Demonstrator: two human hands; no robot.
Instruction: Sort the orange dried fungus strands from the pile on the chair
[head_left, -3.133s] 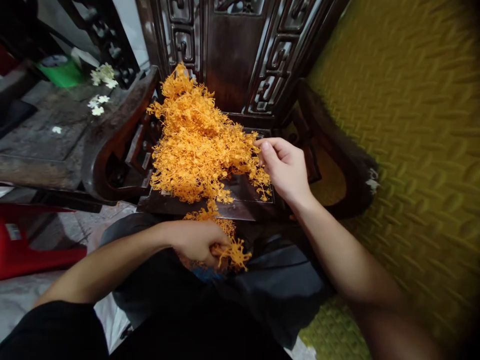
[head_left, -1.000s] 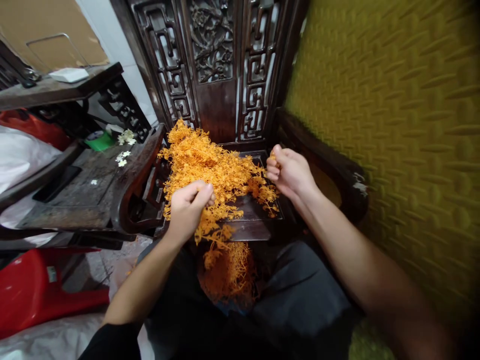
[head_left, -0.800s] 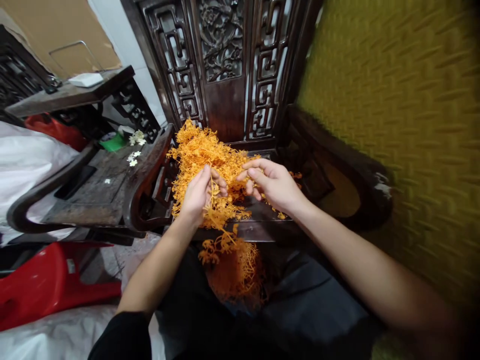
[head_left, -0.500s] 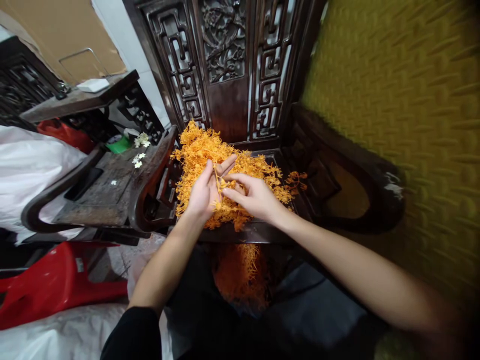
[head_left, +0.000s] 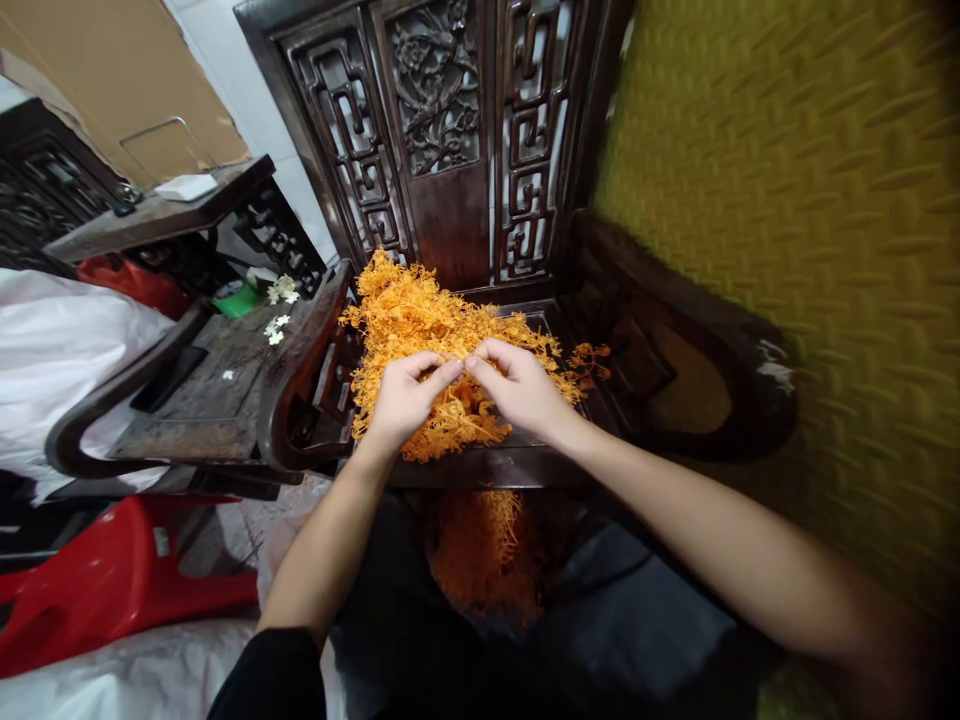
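A heap of orange artificial flower sprigs (head_left: 420, 310) lies on the seat of a dark carved wooden chair (head_left: 454, 225). Over the heap, my left hand (head_left: 409, 395) is closed, thumb and forefinger pinched. My right hand (head_left: 517, 385) pinches the same way, its fingertips almost meeting those of the left. An orange flower sprig (head_left: 457, 408) shows just under the fingertips; the pinched part is mostly covered by my fingers. More orange sprigs (head_left: 480, 540) sit below the seat's front edge, between my knees.
To the left stands another wooden chair (head_left: 202, 425) with green tape (head_left: 238, 298) and small pale flowers (head_left: 277, 328) on it. A red plastic stool (head_left: 120, 570) and white sacks (head_left: 60, 350) are at the left. A yellow-green textured surface (head_left: 787, 200) rises at the right.
My left hand has gone from open, palm up with a sprig across it, to a pinch turned palm down. The right fingertips have moved up slightly to meet it.
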